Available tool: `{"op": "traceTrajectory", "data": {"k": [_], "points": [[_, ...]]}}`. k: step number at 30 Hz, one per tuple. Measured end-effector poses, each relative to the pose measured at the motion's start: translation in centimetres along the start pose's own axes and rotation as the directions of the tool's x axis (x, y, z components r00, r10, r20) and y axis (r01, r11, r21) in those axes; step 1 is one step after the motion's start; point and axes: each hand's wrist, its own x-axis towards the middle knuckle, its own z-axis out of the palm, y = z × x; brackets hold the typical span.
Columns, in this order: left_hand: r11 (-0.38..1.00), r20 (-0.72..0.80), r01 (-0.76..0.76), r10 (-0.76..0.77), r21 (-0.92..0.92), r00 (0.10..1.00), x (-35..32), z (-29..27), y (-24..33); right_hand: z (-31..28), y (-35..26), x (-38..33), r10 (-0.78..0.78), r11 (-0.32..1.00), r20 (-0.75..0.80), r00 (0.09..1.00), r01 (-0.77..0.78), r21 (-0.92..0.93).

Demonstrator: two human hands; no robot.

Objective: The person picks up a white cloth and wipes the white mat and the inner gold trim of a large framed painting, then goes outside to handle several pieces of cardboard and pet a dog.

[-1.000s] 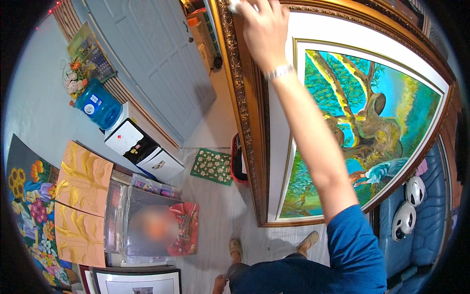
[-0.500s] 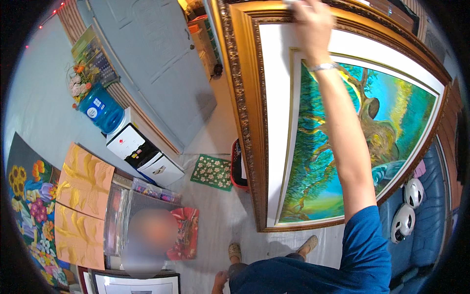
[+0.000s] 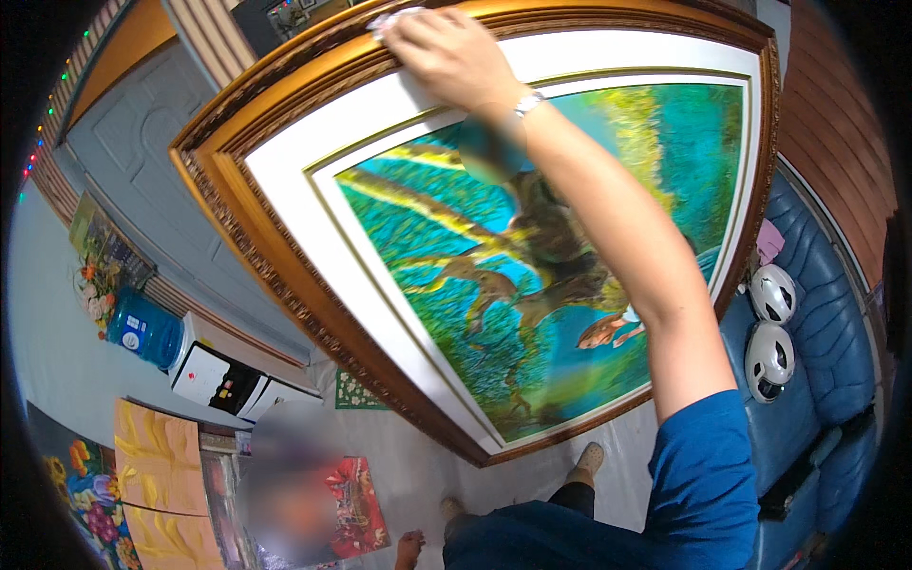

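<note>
In front of me stands a large painting of a tree in greens and blues [image 3: 399,328], with a white mat and an ornate gold-brown frame [image 3: 275,275]. Across it reaches my right arm. My right hand [image 3: 456,59], its fingers closed, presses a crumpled white cloth [image 3: 394,21] onto the frame's upper moulding. Low in the view hangs my left hand [image 3: 409,548], away from the painting and partly cut off by the lower edge. Its fingers are too small to make out.
To the right is a blue sofa [image 3: 826,351] with two white helmets [image 3: 770,361]. A water dispenser [image 3: 214,375] with a blue bottle stands left, near a grey door [image 3: 161,142]. Gold relief panels [image 3: 157,442], a floral painting [image 3: 95,494] and a red picture [image 3: 361,503] are lower left.
My right hand and the white cloth have moved left along the top of the frame. The view has turned, so the painting fills more of its middle. My left hand still hangs low.
</note>
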Motion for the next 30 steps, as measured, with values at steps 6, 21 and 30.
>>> {"op": "traceTrajectory", "data": {"k": [6, 21, 30], "points": [[0.985, -0.071, -0.005, 0.017, 0.171, 0.997, -4.0, 9.3, 1.7, -9.7, 16.7, -8.2, 0.242, 0.954, 0.064, 0.968, -0.249, 0.168], [0.903, 0.075, -0.209, 0.195, 0.375, 0.978, -7.0, 23.1, 6.7, -14.4, 11.4, -9.6, 0.624, -0.072, 0.582, 0.521, -0.703, 0.707], [0.854, 0.270, -0.453, 0.386, 0.258, 0.882, -10.7, 28.9, 11.5, -27.2, 1.4, -11.3, 0.488, -0.873, 0.807, 0.334, 0.181, 0.453]]}}
